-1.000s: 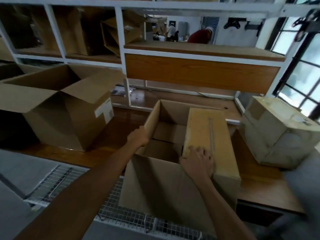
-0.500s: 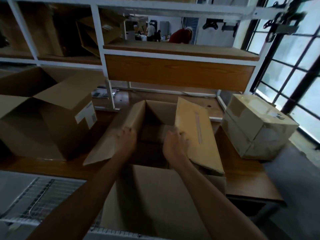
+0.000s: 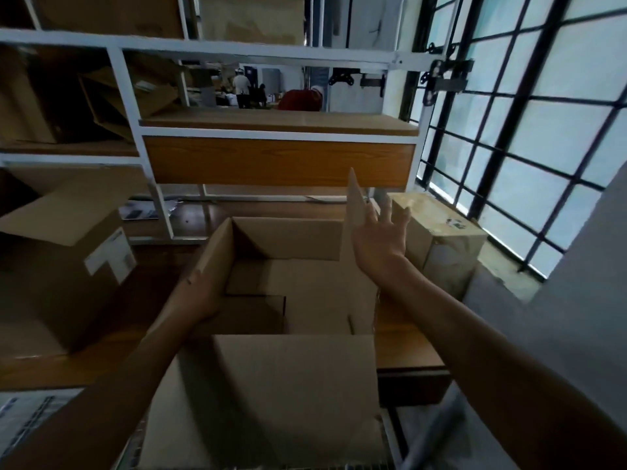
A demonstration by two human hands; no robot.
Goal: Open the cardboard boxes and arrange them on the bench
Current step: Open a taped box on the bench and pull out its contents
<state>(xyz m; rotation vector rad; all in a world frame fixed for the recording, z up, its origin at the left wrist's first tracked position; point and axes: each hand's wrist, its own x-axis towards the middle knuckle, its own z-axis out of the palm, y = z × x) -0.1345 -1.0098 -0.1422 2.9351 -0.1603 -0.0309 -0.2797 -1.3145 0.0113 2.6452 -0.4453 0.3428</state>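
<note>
An open cardboard box [image 3: 271,395] stands at the front edge of the wooden bench [image 3: 403,344], its top facing me. My left hand [image 3: 200,293] presses down on the box's left flap, which is folded outward. My right hand [image 3: 381,237] is spread with straight fingers against the right flap [image 3: 356,212], which stands upright. The near flap hangs toward me and the box's inside looks bare.
A larger open box [image 3: 64,266] with a white label sits at the left on the bench. A closed, taped box [image 3: 441,239] stands at the right by the barred window. A white shelf frame with a wooden panel [image 3: 278,161] rises behind; people stand far behind it.
My right hand has swung the right flap up from lying over the box to upright. My left hand has pushed the left flap further outward. The view has tilted upward.
</note>
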